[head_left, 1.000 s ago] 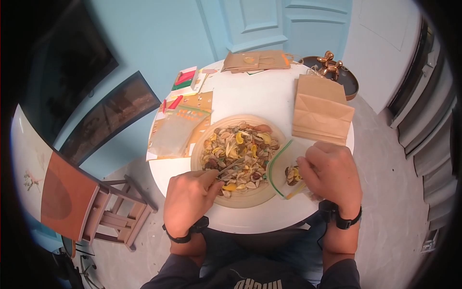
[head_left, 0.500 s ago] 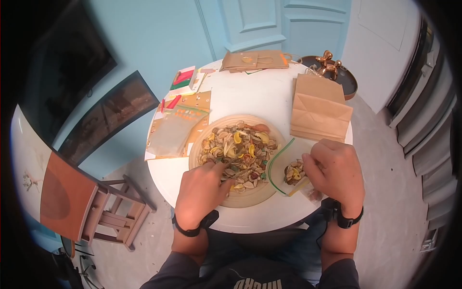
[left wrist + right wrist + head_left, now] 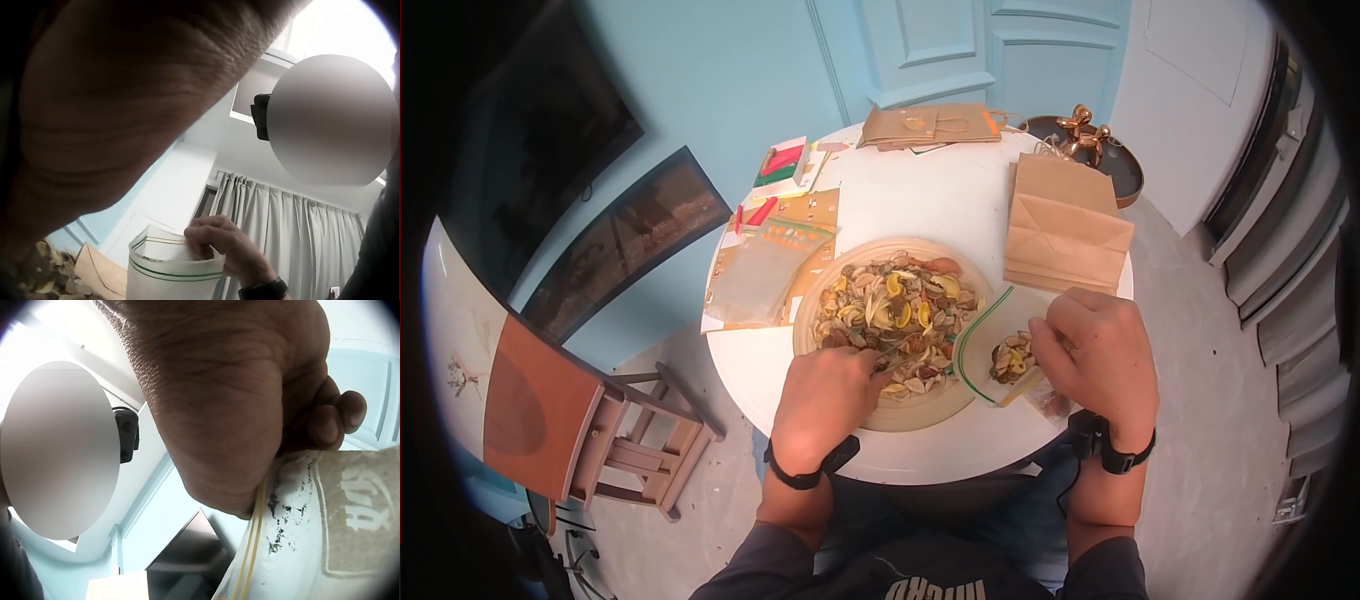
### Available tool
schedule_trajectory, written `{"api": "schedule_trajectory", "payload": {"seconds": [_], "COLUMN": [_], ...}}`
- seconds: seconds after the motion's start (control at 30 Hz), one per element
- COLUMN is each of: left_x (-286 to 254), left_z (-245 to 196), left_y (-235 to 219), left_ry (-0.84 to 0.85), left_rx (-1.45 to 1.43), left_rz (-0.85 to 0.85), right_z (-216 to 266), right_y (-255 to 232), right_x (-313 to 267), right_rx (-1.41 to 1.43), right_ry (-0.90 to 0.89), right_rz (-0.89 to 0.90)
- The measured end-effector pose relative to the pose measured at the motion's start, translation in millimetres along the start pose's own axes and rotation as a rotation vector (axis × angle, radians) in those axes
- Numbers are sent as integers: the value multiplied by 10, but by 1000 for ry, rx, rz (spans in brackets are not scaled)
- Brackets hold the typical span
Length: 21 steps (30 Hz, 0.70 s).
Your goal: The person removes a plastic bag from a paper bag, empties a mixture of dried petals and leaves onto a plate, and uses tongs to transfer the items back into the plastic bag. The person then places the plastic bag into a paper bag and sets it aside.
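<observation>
My left hand (image 3: pixel 825 400) is over the near left part of a round tan bowl (image 3: pixel 930 415), pinching thin metal tweezers (image 3: pixel 891 350) whose tips reach into the mix. Dried potpourri (image 3: pixel 880 310), mostly tan and brown with yellow bits, fills the bowl. To the right, my right hand (image 3: pixel 1100 345) pinches the edge of a clear zip bag (image 3: pixel 977 345) beside the bowl. The bag's mouth gapes, and a small heap of dried pieces (image 3: pixel 1012 358) shows inside. In the left wrist view the bag (image 3: pixel 175 284) stands upright with its green zip line facing me.
Brown paper bags (image 3: pixel 1065 235) lie at the right of the white round table (image 3: pixel 900 195), with more paper bags (image 3: pixel 930 125) at the far edge. Empty zip bags (image 3: pixel 755 275) lie on a printed sheet at left, near red strips (image 3: pixel 762 211). A wooden chair (image 3: pixel 645 440) stands at left.
My left hand has moved right and slightly forward over the bowl, with the tweezers farther into the mix. My right hand stays at the bag's edge, nearly still.
</observation>
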<state>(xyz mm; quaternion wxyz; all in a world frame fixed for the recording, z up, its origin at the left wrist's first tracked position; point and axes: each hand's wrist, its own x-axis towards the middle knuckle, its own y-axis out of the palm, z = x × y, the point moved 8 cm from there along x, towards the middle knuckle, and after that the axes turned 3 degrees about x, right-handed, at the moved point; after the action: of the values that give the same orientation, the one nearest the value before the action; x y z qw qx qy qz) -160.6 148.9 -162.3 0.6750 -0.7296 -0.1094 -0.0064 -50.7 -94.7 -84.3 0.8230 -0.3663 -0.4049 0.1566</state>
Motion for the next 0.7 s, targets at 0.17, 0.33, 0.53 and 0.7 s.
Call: {"api": "schedule_trajectory", "payload": {"seconds": [0.17, 0.33, 0.53, 0.7], "left_x": [-94, -220, -171, -154], "left_z": [106, 206, -165, -217], "left_y": [-146, -458, -577, -527], "left_ry": [-11, -70, 51, 58], "left_rx": [-48, -151, -409, -372], "left_rz": [-44, -170, -317, -252], "right_z": [10, 21, 30, -22], "right_y": [4, 51, 103, 31], "right_x": [3, -7, 2, 4], "right_rx": [9, 15, 7, -4], "right_ry": [-8, -31, -35, 0], "right_rz": [-6, 1, 24, 0]}}
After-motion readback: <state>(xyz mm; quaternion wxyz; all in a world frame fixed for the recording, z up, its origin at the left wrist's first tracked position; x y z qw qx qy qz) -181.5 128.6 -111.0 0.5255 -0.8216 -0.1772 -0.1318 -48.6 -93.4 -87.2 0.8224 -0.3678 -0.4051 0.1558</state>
